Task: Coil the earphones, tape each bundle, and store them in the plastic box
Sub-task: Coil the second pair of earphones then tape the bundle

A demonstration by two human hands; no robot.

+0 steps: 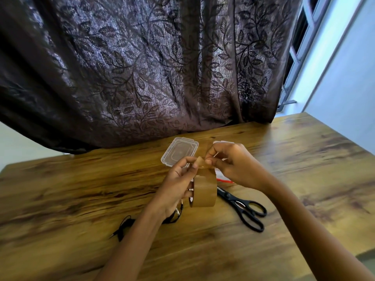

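A roll of brown tape (204, 191) hangs above the table, held in my left hand (176, 185) with fingers through its core. My right hand (229, 163) pinches the loose tape end (202, 162) near the left thumb, peeled a short way off the roll. Black earphones (126, 225) lie on the table under my left wrist, partly hidden. A red and white earphone cable (224, 180) shows below my right hand. The clear plastic lid (179, 152) lies flat behind my hands. The plastic box (223, 142) is mostly hidden behind my right hand.
Black scissors (245, 207) lie shut on the wooden table (81, 199) to the right of the tape roll. A dark leaf-patterned curtain (152, 67) hangs along the table's far edge. A window frame and white wall stand at the right.
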